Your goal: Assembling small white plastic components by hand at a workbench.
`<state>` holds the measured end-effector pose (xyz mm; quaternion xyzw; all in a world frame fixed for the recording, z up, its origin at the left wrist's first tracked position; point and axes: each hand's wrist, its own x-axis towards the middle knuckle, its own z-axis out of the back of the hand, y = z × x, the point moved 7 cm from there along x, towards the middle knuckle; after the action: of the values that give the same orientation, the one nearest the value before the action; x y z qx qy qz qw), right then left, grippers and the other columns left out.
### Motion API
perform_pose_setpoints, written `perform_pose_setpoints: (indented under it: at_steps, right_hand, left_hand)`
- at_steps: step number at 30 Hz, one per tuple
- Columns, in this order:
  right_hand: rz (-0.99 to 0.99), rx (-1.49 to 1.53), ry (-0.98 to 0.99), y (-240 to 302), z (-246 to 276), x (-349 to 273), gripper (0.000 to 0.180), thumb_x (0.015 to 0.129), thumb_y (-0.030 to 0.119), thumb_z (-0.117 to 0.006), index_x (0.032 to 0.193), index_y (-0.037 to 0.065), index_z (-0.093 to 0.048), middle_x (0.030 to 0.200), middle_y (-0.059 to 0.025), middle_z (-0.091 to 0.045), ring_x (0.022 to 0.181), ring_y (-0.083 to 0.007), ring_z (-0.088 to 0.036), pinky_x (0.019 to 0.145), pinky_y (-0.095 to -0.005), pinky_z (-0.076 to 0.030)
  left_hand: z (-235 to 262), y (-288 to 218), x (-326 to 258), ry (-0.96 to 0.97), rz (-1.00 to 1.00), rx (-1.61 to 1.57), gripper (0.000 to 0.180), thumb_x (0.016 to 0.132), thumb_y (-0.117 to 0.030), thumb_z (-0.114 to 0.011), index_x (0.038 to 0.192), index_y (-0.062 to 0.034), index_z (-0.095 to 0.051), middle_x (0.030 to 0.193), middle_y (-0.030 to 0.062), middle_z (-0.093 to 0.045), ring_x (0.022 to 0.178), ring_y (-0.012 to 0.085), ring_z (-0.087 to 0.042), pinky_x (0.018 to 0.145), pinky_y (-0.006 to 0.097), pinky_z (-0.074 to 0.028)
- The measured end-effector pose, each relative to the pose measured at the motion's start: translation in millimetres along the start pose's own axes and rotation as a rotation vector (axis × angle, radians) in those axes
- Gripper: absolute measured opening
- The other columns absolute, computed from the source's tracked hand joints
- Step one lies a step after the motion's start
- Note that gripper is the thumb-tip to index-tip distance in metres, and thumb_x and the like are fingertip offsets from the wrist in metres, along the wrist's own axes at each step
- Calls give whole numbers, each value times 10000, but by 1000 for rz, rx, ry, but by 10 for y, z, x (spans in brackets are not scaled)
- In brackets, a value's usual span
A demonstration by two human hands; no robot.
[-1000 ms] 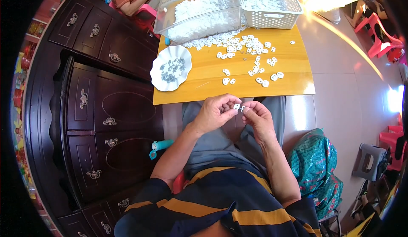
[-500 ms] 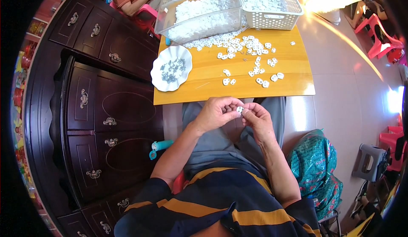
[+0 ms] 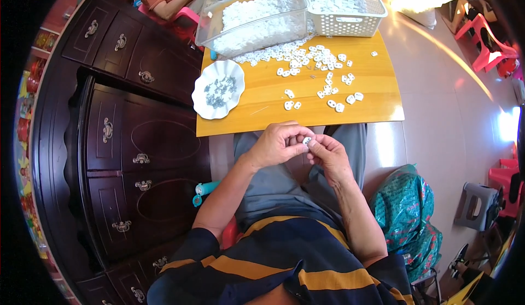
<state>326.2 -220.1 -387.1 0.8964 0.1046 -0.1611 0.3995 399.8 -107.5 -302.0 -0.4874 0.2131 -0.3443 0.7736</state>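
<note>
Watching from afar through the head view: both hands meet over the lap (image 3: 257,190), just off the near edge of the counter (image 3: 358,113). Between them sits the piece (image 3: 307,141), small and white with dark spots on its face. Left hand (image 3: 279,145): thumb and forefinger clamped on the piece from its left side. Right hand (image 3: 330,157): thumb and forefinger pinched on it from the right, the thumb overlapping its lower edge. I cannot tell whether it is one part or two pressed face to face; the grip covers too much. On the counter, loose pieces (image 3: 324,60) lie scattered, with a dish (image 3: 202,103) of dark bits (image 3: 221,93) to the left; at the far side stand a clear bin (image 3: 209,36) and a pale basket (image 3: 350,28), both heaped with white parts. A co-worker's arm (image 3: 178,7) shows beyond the bin. Step in hand, as I judge it: fine fingertip work on the piece. To do it well, I would let the left hand serve as the steady clamp and the right make the small turns, pinching by the edges so the spotted face can be read. Light, even pressure seems right; a hard squeeze could flick so small a part. I note that the lap lies below, so bringing the wrists over the counter would make a drop easier to recover.
</note>
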Motion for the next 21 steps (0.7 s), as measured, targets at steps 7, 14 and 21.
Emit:
perform_pose_setpoints:
  at_steps: [7, 14, 21]
  right_hand:
    - [3, 115, -74, -11, -14, -12, 143, 984, 190, -668, 1054, 68, -691, 880, 17, -682, 766, -58, -603, 704, -218, -490]
    - [-34, 194, -53, -13, 6, -32, 154, 1003, 214, -625, 1042, 83, -695, 923, 2, -714, 793, -58, -639, 717, -216, -508]
    - [-53, 155, -35, 16, -35, -48, 174, 1007, 221, -617, 1023, 73, -708, 909, -15, -736, 752, -59, -642, 684, -206, -496]
  left_hand:
    - [-108, -348, -11, -223, -124, 492, 339, 745, -181, -800, 1033, -57, -673, 1007, 102, -667, 911, 302, -678, 744, 397, -552]
    - [-122, -308, -30, -239, -219, 563, 323, 764, -134, -787, 1062, -43, -705, 972, 99, -694, 874, 284, -693, 754, 366, -558]
    - [-92, -271, -28, -148, -171, 469, 331, 777, -129, -782, 1086, -36, -711, 980, 104, -703, 844, 264, -691, 746, 347, -553]
